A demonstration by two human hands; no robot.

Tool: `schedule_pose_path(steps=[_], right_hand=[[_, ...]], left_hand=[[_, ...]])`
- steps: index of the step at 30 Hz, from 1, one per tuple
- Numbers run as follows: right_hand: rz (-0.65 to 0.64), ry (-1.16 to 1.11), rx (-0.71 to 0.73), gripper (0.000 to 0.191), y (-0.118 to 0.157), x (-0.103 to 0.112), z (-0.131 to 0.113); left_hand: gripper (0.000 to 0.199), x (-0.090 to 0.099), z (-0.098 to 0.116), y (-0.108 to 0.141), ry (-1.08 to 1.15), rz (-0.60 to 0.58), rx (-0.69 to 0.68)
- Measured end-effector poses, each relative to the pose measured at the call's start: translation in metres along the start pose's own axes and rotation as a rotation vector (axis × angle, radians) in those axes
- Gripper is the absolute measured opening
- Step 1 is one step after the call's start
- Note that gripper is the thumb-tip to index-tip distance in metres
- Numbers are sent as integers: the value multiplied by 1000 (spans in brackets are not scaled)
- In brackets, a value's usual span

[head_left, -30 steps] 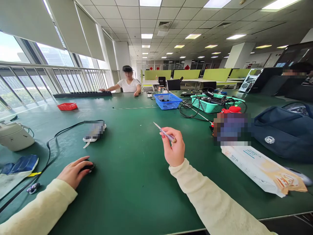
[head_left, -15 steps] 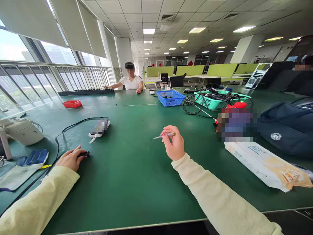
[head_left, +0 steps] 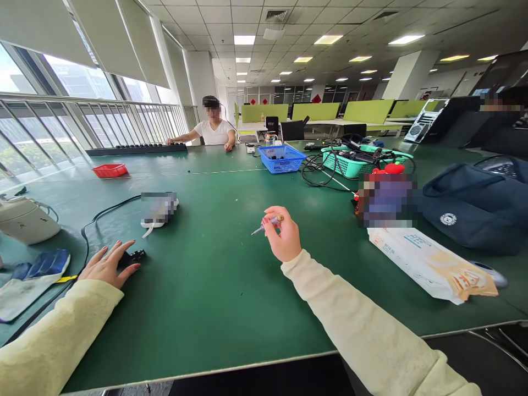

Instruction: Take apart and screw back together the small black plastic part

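My left hand (head_left: 106,264) rests at the left of the green table (head_left: 214,308), its fingers spread. Between thumb and forefinger lies a small black knobby part (head_left: 135,257); the hand partly covers it and I cannot make out its kind. Toward the middle, my right hand (head_left: 285,237) is closed around a small screwdriver (head_left: 275,219) with a clear handle. Its thin metal shaft points left and slightly down, above the tabletop and apart from the black part.
A cable runs from a blurred white device (head_left: 160,212) past my left hand. Gloves (head_left: 41,267) lie far left. To the right are a wipes pack (head_left: 429,264) and a navy bag (head_left: 474,206). Farther back stand red (head_left: 110,170), blue (head_left: 282,159) and green baskets (head_left: 350,166); a person (head_left: 214,129) sits opposite.
My left fingers have spread and lifted off the black part, showing more of it. My right hand still holds the screwdriver, now tilted more steeply. The whole view has shifted slightly.
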State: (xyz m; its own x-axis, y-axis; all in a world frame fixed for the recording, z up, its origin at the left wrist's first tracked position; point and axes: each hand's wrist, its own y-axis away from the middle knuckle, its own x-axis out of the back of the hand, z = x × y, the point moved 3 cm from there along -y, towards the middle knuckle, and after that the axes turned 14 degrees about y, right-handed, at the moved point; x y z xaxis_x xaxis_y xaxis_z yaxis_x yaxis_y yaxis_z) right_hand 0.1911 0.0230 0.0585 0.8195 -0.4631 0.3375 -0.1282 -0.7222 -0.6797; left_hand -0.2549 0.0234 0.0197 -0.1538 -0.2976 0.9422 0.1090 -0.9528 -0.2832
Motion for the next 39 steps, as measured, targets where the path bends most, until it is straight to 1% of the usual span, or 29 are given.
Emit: schedule_pose_path(steps=[3, 6, 7, 9, 11, 14, 16, 18, 22, 27, 30, 36, 37, 39], right_hand=[[0, 7, -5, 14, 1, 0, 0], [3, 10, -5, 13, 1, 0, 0], [10, 8, -6, 13, 1, 1, 0], [27, 0, -11, 13, 1, 2, 0], [35, -4, -19, 13, 0, 3, 1], [31, -8, -29, 14, 0, 3, 2], [29, -19, -30, 15, 0, 2, 3], [27, -29, -31, 15, 1, 1, 3], [17, -34, -35, 14, 2, 1, 3], [22, -49, -39, 14, 1, 0, 4], [24, -55, -48, 15, 1, 0, 6], [7, -53, -41, 14, 2, -1, 5], [7, -54, -41, 14, 2, 0, 5], [8, -54, -42, 15, 2, 0, 4]], left_hand=[[51, 4, 6, -7, -30, -32, -56], [39, 9, 14, -12, -32, -40, 5], [38, 12, 18, -12, -25, -26, 21], [41, 20, 26, -8, 2, 45, 15], [50, 30, 29, -3, 50, 164, 44], [63, 44, 24, 6, 131, 314, 186], [67, 47, 19, 9, 154, 350, 267], [69, 46, 12, 9, 149, 326, 322], [69, 35, 1, 4, 124, 221, 379], [73, 31, -3, 1, 73, 187, 422], [72, 33, 0, 1, 81, 179, 411], [67, 34, 5, 0, 78, 199, 326], [67, 34, 5, -2, 72, 191, 320], [67, 34, 5, -5, 63, 136, 335]])
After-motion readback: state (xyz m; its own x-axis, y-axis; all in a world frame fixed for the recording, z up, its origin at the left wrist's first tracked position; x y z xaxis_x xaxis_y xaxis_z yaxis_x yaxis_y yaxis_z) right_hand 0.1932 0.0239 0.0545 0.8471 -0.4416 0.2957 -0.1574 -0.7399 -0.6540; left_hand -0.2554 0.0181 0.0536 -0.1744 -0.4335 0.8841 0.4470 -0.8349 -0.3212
